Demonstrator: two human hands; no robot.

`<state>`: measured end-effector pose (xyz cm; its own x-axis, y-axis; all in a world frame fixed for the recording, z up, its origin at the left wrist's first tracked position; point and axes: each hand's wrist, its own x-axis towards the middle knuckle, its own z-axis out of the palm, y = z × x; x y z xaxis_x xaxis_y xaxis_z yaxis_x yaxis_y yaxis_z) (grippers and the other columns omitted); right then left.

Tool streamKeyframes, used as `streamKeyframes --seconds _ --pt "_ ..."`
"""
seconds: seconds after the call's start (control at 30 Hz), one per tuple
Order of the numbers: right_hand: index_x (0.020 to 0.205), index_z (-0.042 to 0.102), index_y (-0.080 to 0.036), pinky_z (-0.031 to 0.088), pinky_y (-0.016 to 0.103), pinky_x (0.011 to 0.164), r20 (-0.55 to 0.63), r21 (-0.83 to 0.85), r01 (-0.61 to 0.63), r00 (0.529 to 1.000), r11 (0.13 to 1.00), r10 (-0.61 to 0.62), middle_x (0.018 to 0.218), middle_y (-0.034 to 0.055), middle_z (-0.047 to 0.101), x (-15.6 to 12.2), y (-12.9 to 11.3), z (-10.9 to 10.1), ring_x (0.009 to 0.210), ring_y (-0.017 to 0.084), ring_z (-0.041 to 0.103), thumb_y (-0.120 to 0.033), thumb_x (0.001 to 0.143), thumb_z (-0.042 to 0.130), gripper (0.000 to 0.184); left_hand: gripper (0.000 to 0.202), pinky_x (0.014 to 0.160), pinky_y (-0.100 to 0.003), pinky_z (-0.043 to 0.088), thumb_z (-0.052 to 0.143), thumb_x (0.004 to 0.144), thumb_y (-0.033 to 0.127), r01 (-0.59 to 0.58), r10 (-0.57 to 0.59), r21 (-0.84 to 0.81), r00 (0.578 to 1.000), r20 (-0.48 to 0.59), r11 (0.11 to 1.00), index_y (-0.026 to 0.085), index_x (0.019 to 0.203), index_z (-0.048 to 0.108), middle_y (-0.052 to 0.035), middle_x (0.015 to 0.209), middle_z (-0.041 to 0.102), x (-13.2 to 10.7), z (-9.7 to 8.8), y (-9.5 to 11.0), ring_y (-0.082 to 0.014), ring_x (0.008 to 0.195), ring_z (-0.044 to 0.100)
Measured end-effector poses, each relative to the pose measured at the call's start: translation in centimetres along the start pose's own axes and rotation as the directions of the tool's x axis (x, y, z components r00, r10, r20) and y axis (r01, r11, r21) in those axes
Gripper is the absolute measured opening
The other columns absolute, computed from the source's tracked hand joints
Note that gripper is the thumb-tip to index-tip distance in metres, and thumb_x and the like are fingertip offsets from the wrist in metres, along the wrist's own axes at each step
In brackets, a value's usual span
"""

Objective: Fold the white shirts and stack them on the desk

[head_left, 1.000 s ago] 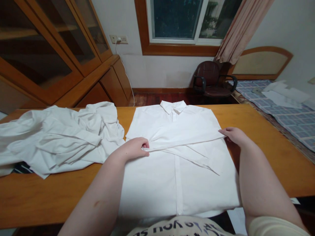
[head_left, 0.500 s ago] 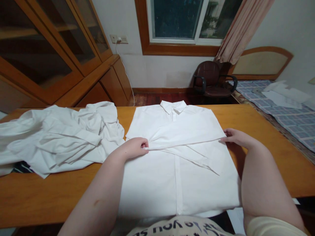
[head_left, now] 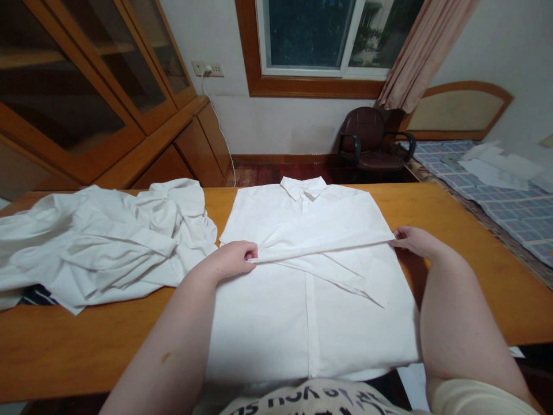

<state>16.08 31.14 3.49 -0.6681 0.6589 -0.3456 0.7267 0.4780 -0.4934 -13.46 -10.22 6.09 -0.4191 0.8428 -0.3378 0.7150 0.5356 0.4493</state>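
Note:
A white collared shirt (head_left: 302, 323) lies flat on the wooden table (head_left: 82, 346), collar pointing away from me. One sleeve (head_left: 319, 249) is folded across the chest. My left hand (head_left: 233, 258) pinches the cuff end of that sleeve at the shirt's left side. My right hand (head_left: 412, 241) grips the folded edge at the shirt's right side, fingers curled on the cloth. A second sleeve lies slanted beneath the first.
A crumpled heap of white garments (head_left: 99, 242) covers the table's left part. Wooden glass-door cabinets (head_left: 86, 98) stand at the left. A dark armchair (head_left: 371, 141) sits under the window. A bed with a checked cover (head_left: 510, 202) and folded white cloth is at the right.
My right hand slid slightly outward along the shirt's right edge, pulling the folded sleeve straighter. My left hand shifted a little to the left with the cuff.

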Motion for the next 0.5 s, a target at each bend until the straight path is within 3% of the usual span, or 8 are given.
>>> streamKeyframes --seconds 0.13,0.23,0.3,0.4,0.5 --pt "0.07 0.061 -0.018 0.039 0.025 0.049 0.09 0.164 0.014 0.996 0.986 -0.029 0.06 0.0022 0.06 -0.1 0.5 -0.2 0.055 0.014 0.053 -0.058 0.068 0.063 0.04 0.004 0.058 -0.026 0.033 0.052 0.064 0.023 -0.015 0.016 0.027 1.0 -0.004 1.0 0.022 0.068 0.053 0.0018 0.073 0.059 -0.1 0.1 -0.1 -0.0151 0.067 0.052" --pt "0.063 0.06 -0.017 0.036 0.027 0.046 -0.019 0.198 -0.078 0.996 0.977 0.084 0.05 0.003 0.054 0.4 0.2 0.2 0.047 0.014 0.047 -0.062 0.079 0.046 0.05 0.004 0.058 -0.026 0.033 0.052 0.064 0.023 -0.018 0.018 0.041 1.0 -0.005 0.999 0.022 0.068 0.053 0.0018 0.074 0.059 0.0 0.2 -0.2 -0.0152 0.068 0.052" --pt "0.063 0.06 -0.017 0.034 0.026 0.045 -0.093 0.178 -0.115 0.987 0.977 0.133 0.046 0.0011 0.052 0.9 -0.1 0.8 0.044 0.013 0.044 -0.057 0.078 0.049 0.043 0.004 0.058 -0.026 0.033 0.052 0.064 0.022 -0.014 0.015 0.053 1.0 -0.012 0.998 0.023 0.068 0.053 0.0021 0.073 0.059 0.0 0.3 -0.2 -0.0152 0.068 0.052" --pt "0.071 0.063 -0.018 0.036 0.025 0.045 -0.137 0.236 -0.07 0.985 0.969 0.104 0.052 0.0004 0.056 1.3 -0.5 1.7 0.047 0.013 0.047 -0.051 0.075 0.056 0.033 0.005 0.058 -0.026 0.033 0.052 0.064 0.022 -0.014 0.016 0.062 1.0 -0.018 0.998 0.023 0.068 0.053 0.0026 0.073 0.059 0.1 0.3 -0.2 -0.015 0.068 0.051" --pt "0.078 0.063 -0.019 0.039 0.027 0.043 -0.205 0.346 0.024 0.977 0.938 0.051 0.059 0.0042 0.061 1.5 -0.6 2.3 0.048 0.016 0.052 -0.056 0.082 0.043 0.043 0.005 0.058 -0.026 0.033 0.052 0.064 0.022 -0.019 0.019 0.056 1.0 -0.014 0.998 0.023 0.069 0.054 0.0026 0.073 0.059 0.1 0.3 -0.2 -0.0148 0.068 0.051"
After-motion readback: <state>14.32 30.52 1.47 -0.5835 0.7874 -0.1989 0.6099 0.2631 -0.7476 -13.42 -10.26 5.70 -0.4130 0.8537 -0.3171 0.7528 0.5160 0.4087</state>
